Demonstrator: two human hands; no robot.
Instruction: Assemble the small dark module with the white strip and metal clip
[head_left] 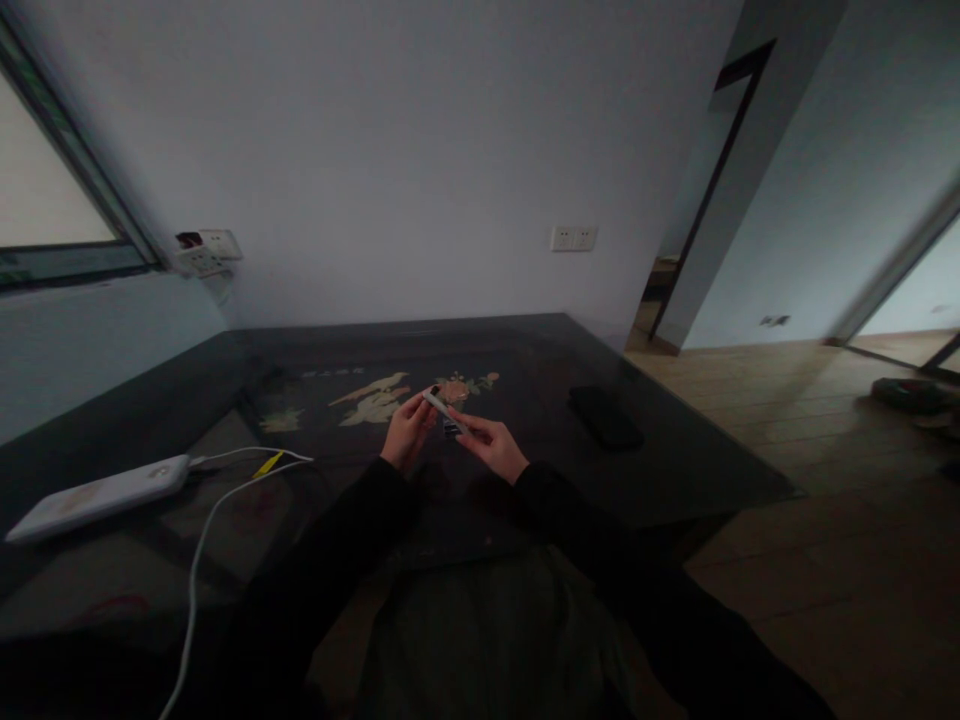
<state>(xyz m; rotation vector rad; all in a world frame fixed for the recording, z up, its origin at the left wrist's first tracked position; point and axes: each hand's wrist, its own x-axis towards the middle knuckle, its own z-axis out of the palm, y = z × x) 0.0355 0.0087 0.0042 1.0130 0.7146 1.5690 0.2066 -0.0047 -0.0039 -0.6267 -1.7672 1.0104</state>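
Between my two hands is a thin, pale grey bar-shaped object (pixel 444 406), slanting down to the right, with a dark spot near its upper left end. My left hand (pixel 406 432) is closed around that upper end. Fingers of my right hand (pixel 495 446) pinch the lower right part. Just under the bar a small dark and silvery thing (pixel 452 428) shows; I cannot tell whether it lies on the table or is part of the bar. Both hands are above the dark glossy table (pixel 465 510), in front of its printed bird and flower picture.
A black phone-like slab (pixel 604 417) lies on the table to the right. At left is a white power bank (pixel 101 495) with a white cable (pixel 196 570) and a yellow tag (pixel 268 464). A wall with sockets (pixel 573 238) stands behind the table.
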